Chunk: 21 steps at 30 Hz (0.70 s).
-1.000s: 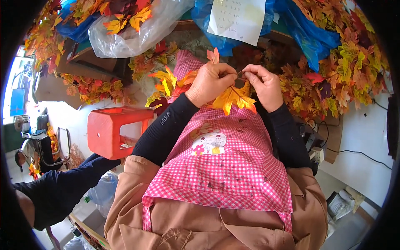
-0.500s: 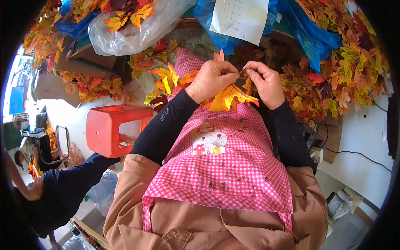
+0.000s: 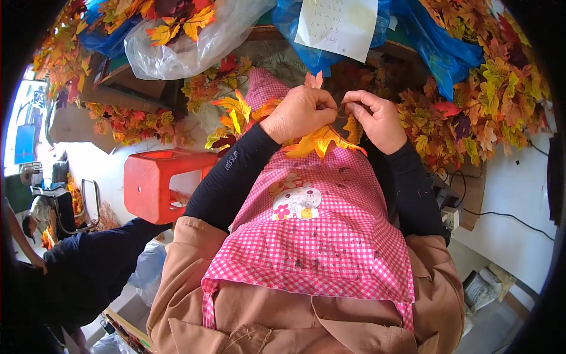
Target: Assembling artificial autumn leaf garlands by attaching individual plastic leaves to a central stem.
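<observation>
My left hand [image 3: 299, 114] is closed in a pinch on an artificial maple leaf garland, just above my lap. A yellow-orange leaf [image 3: 323, 143] hangs below it, a pinkish leaf [image 3: 313, 79] sticks up behind it, and more yellow and orange leaves [image 3: 236, 112] spread left of the wrist. Close by on the right, my right hand [image 3: 377, 122] has thumb and forefinger pressed together; what lies between them is too small to make out. A brownish-orange leaf [image 3: 353, 130] hangs beside its fingers. Both hands are above the pink checked apron [image 3: 330, 248].
Heaps of autumn leaves [image 3: 471, 130] lie to the right. A clear plastic bag [image 3: 177, 56], blue bags [image 3: 439, 56] and a handwritten paper sheet [image 3: 337, 26] are along the far side. Left stands a red stool [image 3: 144, 183]; beyond it is another person in dark clothes [image 3: 88, 265].
My fingertips stay close together, with only slight movement of the right hand and the hanging leaf. The other person's arm at the left has shifted.
</observation>
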Motion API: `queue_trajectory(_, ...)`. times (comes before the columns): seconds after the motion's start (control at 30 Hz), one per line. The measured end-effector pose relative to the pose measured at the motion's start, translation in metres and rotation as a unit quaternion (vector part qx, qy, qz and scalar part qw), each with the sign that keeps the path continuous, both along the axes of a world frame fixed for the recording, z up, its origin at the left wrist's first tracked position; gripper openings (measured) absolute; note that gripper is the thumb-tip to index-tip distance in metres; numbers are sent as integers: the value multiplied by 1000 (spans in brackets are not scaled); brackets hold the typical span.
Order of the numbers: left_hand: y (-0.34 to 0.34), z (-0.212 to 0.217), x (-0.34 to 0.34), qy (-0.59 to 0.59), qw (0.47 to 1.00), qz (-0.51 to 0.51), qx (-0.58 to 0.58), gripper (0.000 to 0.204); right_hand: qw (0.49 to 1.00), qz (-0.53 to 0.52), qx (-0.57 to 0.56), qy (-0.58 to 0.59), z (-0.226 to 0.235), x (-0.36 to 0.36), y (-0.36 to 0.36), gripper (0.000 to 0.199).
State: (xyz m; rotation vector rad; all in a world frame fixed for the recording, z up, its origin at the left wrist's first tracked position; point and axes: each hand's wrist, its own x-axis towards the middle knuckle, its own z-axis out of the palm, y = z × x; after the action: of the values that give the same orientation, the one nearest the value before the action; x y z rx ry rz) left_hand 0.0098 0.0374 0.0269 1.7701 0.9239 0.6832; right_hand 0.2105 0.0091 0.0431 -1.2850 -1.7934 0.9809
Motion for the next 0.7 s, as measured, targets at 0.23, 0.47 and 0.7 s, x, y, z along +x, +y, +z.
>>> queue_trajectory(0.23,-3,0,4,24,999,-5,28,17,992,83,31,-93,11,9,7,17)
queue_trajectory(0.47,-3,-13,6,-7,999,16,29,16,991,75,52,-102,7,4,9,16)
queue_trajectory(0.7,-11,-23,9,-14,999,26,42,13,976,106,115,-149,-2,6,8,14)
